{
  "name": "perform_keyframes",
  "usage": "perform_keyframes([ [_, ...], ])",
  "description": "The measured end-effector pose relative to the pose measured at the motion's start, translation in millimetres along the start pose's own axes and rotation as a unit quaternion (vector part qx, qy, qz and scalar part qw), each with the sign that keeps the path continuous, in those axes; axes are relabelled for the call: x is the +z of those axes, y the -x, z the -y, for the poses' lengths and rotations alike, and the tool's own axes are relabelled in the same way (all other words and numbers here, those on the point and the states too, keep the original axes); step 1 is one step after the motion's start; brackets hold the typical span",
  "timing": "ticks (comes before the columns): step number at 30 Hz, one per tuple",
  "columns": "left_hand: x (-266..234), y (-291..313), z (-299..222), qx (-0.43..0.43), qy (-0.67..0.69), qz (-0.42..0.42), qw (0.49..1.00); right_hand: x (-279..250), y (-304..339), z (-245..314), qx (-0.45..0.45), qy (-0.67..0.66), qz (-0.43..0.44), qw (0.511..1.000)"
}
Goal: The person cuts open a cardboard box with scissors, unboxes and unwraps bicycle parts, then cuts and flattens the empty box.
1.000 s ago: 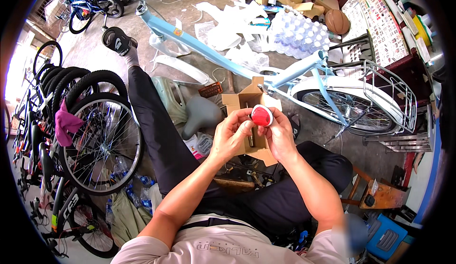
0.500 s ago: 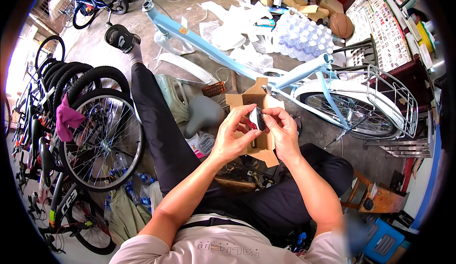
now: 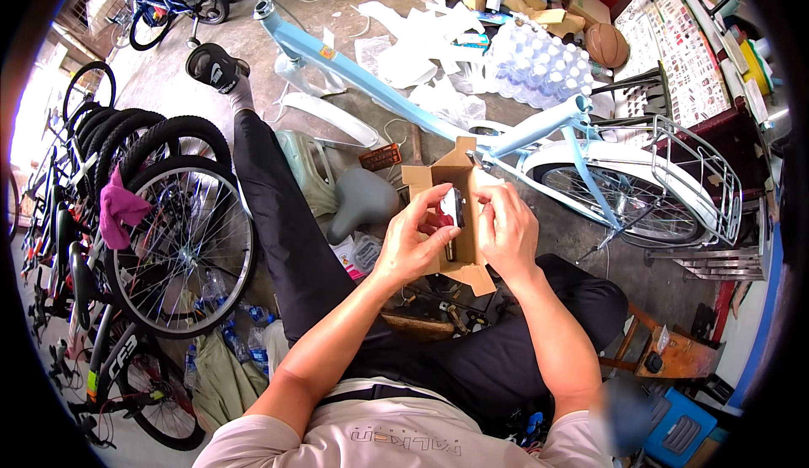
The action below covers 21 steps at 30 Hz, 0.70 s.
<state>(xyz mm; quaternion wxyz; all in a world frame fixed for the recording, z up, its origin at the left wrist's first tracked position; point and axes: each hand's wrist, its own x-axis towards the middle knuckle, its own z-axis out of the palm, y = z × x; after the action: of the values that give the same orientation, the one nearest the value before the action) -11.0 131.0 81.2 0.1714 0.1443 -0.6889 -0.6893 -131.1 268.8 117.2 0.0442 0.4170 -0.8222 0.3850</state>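
Observation:
My left hand [image 3: 410, 242] pinches a small bicycle part [image 3: 456, 207], black along one edge with white and red on it, perhaps a reflector or light. Its exact kind does not show. Just to the right is my right hand [image 3: 509, 230], apart from the part, with fingers curled and pressed together. Whatever those fingers hold, if anything, is hidden. Beneath both hands stands an open cardboard box [image 3: 474, 280], flaps spread, with a dark, slim item partly visible inside.
Beyond the box lies a light blue bicycle frame [image 3: 371, 87] with a white-fendered rear wheel [image 3: 624, 186]. A grey saddle [image 3: 368, 201] sits left of the box. Wheels and bicycles [image 3: 181, 253] crowd the left side. Bottled water [image 3: 539, 62] stands at the back right.
My right hand has let go of the small part and drawn slightly right, its fingers now curled. My left hand still holds the part in nearly the same place.

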Motion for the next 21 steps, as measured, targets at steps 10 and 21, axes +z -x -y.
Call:
perform_keyframes([
  [10,1.0,1.6,1.1,-0.020,-0.027,0.019,0.999,-1.6,-1.3,-6.2,-0.078,0.106,0.055,0.990],
  [21,0.8,0.8,-0.2,-0.015,-0.049,0.018,0.999,2.3,1.3,-13.8,-0.016,0.075,0.097,0.992],
])
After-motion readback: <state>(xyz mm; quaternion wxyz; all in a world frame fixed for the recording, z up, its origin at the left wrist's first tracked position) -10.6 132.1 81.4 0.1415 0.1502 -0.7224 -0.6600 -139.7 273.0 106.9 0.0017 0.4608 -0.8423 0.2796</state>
